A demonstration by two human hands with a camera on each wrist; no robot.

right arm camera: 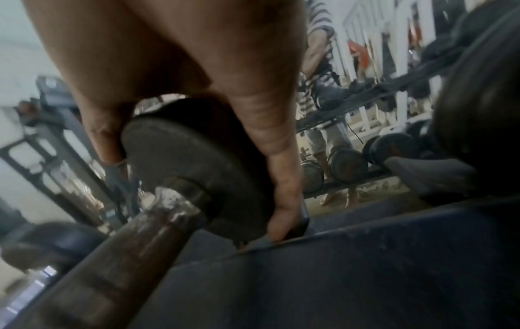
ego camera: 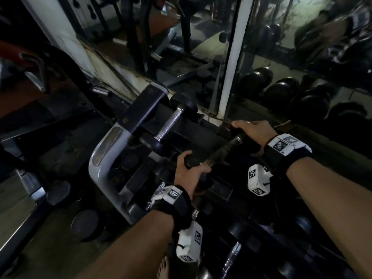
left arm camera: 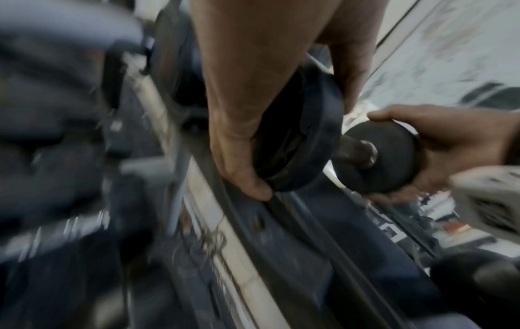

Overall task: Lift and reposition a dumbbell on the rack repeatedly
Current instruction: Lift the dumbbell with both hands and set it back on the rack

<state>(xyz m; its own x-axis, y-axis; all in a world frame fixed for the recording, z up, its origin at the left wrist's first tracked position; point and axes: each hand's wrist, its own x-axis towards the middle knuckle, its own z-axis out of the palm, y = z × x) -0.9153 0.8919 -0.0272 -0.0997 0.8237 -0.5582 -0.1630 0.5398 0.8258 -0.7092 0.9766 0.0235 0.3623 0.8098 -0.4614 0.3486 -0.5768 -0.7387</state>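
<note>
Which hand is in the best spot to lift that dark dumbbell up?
Neither alone, probably. The left hand grips the near head of the dumbbell and the right hand grips the far head, so a level lift likely needs both. Nobody holds the bar between them.

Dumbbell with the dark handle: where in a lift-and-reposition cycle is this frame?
In hand: left hand grips the near head and right hand the far head of the dumbbell over the rack. Whether it is lifted or resting cannot be told. Left: setting it down and letting go.
</note>
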